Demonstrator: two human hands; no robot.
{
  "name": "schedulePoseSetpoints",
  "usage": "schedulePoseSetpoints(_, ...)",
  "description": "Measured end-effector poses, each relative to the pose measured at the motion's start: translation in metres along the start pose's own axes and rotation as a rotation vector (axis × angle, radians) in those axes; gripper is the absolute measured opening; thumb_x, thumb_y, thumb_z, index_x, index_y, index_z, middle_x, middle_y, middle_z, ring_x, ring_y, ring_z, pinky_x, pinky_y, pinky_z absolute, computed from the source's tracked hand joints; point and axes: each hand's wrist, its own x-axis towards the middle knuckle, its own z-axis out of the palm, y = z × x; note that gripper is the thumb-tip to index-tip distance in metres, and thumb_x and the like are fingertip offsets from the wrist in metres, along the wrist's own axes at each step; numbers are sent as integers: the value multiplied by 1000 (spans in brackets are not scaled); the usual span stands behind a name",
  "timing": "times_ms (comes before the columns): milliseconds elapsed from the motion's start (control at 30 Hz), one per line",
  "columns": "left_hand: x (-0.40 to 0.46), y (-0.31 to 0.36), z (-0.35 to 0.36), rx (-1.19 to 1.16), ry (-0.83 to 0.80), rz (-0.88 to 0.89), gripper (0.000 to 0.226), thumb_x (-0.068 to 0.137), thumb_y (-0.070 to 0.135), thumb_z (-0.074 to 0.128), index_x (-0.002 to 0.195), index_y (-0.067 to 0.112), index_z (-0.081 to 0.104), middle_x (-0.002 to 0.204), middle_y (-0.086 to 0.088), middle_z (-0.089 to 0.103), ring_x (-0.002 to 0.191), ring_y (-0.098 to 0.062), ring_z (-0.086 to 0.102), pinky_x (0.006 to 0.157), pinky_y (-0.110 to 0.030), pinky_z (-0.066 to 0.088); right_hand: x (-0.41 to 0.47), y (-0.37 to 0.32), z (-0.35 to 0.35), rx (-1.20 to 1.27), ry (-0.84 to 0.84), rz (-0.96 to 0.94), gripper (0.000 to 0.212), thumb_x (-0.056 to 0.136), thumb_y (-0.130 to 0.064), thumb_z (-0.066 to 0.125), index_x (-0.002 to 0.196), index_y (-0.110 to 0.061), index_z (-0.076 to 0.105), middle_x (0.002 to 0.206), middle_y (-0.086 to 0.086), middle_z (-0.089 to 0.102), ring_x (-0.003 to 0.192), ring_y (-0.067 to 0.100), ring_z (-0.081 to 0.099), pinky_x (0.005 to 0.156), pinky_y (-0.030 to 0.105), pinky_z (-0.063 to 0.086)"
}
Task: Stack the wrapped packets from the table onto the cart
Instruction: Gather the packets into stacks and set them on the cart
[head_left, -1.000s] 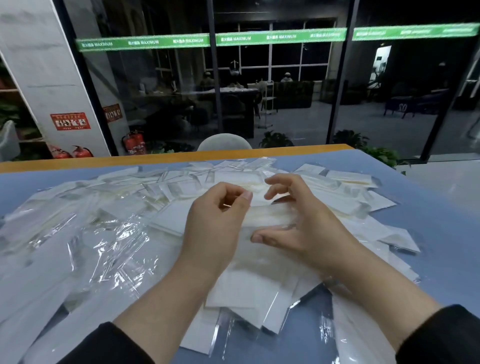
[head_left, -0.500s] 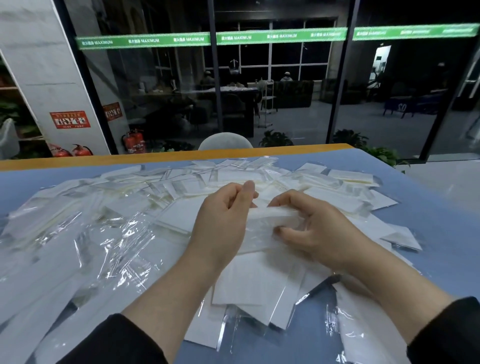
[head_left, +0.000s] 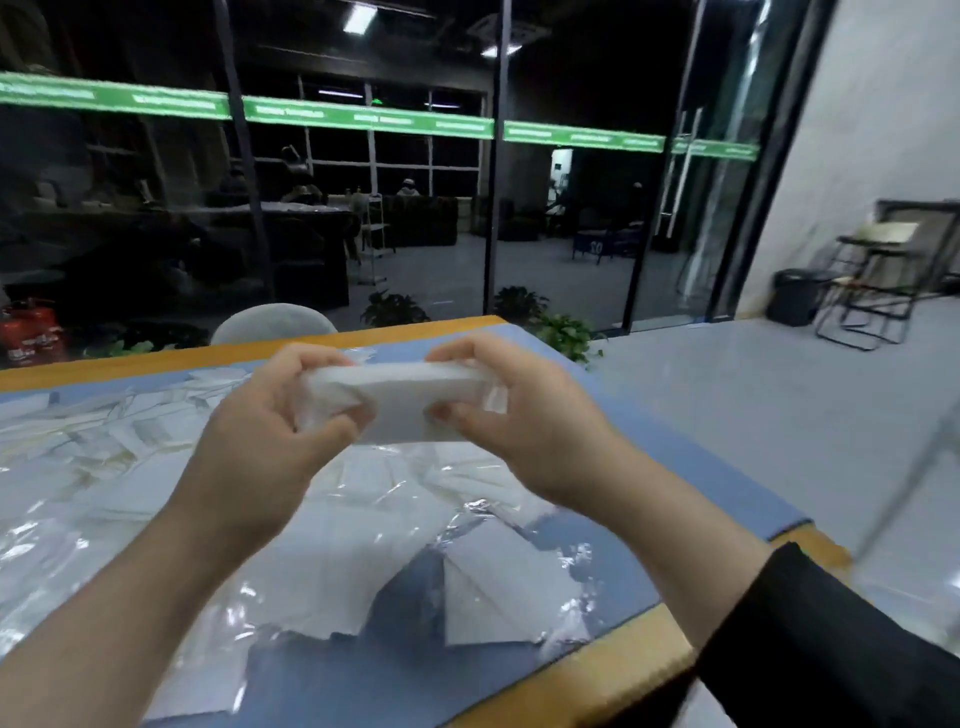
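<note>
The person is holding a small stack of wrapped packets in the air above the table. The left hand is gripping its left end and the right hand its right end, both with curled fingers. Below the stack, many loose packets are lying on the table.

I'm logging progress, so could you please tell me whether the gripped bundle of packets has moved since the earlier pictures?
Yes: the bundle of packets has risen off the table toward its far edge.
</note>
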Motion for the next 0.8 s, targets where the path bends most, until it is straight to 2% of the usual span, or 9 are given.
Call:
schedulePoseSetpoints(133,-14,72,63,-91,-109,117,29,71,32,77,95,44,67,84,16,71,75,-16,62,75,-47,54,-63,-16,-87,-91,133,50,26,96,-18,65,118,-32,61,99,-13,60,72,5,54,55,24,45)
schedulePoseSetpoints(200,-28,107,106,-143,-188,181,28,70,32,76,93,45,67,86,17,71,80,-26,64,72,-44,54,-103,-24,-135,-177,219,94,24,95,-19,64,116,-32,61,100,-9,64,77,12,59,63,37,54)
schedulePoseSetpoints(267,-43,134,151,-204,-284,236,25,75,28,79,92,42,67,84,11,71,80,-30,64,71,-41,57,-148,-28,-181,-272,277,151,24,94,-19,65,114,-33,62,96,-10,64,79,14,59,69,37,55)
schedulePoseSetpoints(333,-59,157,198,-277,-400,247,24,83,18,79,93,36,67,75,10,69,62,-15,61,60,-23,55,-196,-28,-223,-333,332,212,23,93,-18,66,109,-34,63,86,-11,62,71,12,55,63,32,50)
schedulePoseSetpoints(400,-81,183,243,-316,-515,257,22,86,11,76,97,27,66,69,16,66,59,1,55,52,-8,42,-240,-26,-260,-370,394,264,24,92,-17,68,103,-37,64,82,-6,62,67,18,55,60,36,50)
schedulePoseSetpoints(533,-111,225,315,-320,-651,293,22,90,13,76,103,25,64,83,9,69,75,-7,61,66,-18,49,-302,-13,-320,-438,493,355,21,91,-18,72,101,-36,66,76,-4,62,55,5,46,51,21,41)
schedulePoseSetpoints(600,-113,238,344,-248,-662,336,24,92,15,73,106,31,62,88,8,69,75,-8,63,64,-25,49,-319,0,-349,-437,523,383,21,91,-18,72,101,-35,67,80,3,65,56,7,48,54,30,44)
schedulePoseSetpoints(700,-105,247,379,-165,-658,342,28,94,11,65,112,32,59,94,11,67,76,1,62,65,-16,45,-330,31,-381,-440,548,405,19,92,-15,69,103,-31,68,86,5,66,65,28,57,59,50,51)
schedulePoseSetpoints(800,-88,240,404,-83,-649,337,24,99,18,64,115,34,58,102,13,67,85,2,63,69,-11,47,-332,70,-402,-473,573,458,19,94,-15,67,105,-31,66,90,8,64,63,24,53,56,45,52)
